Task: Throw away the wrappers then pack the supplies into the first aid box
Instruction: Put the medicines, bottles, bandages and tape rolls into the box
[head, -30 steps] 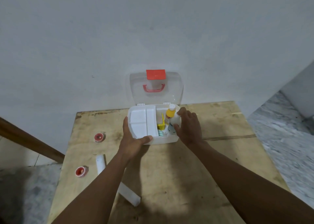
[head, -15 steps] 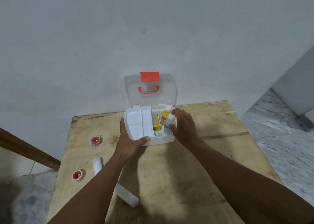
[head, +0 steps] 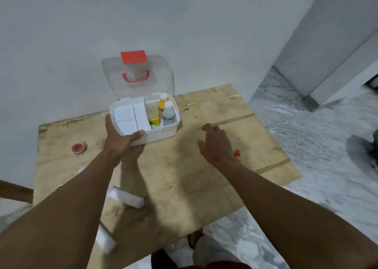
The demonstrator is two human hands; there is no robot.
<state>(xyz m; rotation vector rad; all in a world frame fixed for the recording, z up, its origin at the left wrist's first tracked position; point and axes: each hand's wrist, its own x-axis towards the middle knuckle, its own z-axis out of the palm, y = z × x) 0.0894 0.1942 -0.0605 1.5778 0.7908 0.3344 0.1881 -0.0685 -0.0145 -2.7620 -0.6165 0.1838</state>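
Plywood table [head: 173, 178] against a white wall. At its far edge, first aid box [head: 163, 134], lid up: light, slick plastic, probably best held low by both sides. Left hand [head: 119, 140] gripping near-left corner, thumb over rim. Right hand [head: 216, 148] spread, empty, beside red-tipped tube [head: 237, 154].

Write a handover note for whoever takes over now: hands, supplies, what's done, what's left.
Left hand grips the first aid box at its front-left corner; right hand open over the table, holding nothing.
Done: lid open; yellow bottle and white-capped bottle upright in the box's right compartment.
Left on the table: red tape roll, white pack, second white pack near the front-left edge, small red-and-yellow item by the right wrist.
Wrappers: none that I can tell.
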